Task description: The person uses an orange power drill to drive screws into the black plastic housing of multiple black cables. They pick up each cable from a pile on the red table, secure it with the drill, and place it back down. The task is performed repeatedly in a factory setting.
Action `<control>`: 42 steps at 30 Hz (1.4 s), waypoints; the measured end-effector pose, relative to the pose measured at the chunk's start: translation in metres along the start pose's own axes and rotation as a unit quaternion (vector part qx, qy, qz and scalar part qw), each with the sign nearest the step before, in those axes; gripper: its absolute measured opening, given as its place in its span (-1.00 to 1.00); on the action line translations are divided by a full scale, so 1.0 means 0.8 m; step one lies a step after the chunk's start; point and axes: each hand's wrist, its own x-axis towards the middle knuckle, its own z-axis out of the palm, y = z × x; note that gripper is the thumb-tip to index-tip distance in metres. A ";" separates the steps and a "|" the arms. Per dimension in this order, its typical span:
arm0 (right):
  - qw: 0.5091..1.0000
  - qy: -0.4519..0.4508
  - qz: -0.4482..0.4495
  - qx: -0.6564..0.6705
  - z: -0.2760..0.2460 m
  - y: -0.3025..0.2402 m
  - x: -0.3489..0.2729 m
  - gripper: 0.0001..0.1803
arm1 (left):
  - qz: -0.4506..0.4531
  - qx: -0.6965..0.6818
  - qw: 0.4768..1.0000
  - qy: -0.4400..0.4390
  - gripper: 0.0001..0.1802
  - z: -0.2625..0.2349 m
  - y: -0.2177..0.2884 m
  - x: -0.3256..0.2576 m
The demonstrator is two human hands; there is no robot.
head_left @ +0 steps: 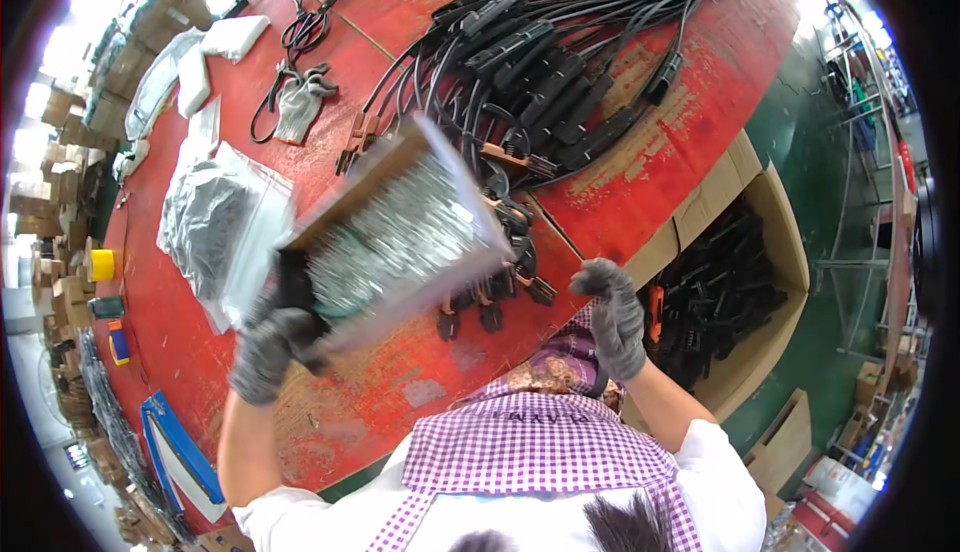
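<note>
My left hand (272, 348), in a grey glove, grips the near left corner of a shallow cardboard box (350, 192), which is tilted over the table and blurred by motion. Inside lie many thin, shiny silvery pieces (405, 222), too smeared to name. My right hand (614, 318), gloved too, is apart from the box at the table's right edge. Its fingers are curled together, and whatever they may hold is too small to make out. Beyond the box lies a bundle of black cables (540, 77) with black handle-like parts and copper-coloured clamp ends, some showing beneath the box.
At right, a large open carton (790, 302) holds many black parts, with an orange-handled tool (655, 314) at its near side. Plastic bags (215, 217), a spare glove (303, 104) and scissors (312, 27) lie on the red table (390, 422). A blue-edged tray (180, 457) sits lower left.
</note>
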 end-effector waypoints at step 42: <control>0.972 0.099 0.206 -0.050 -0.069 0.084 0.033 -0.73 | 0.568 0.511 0.621 -0.174 -0.88 0.155 -0.224 0.036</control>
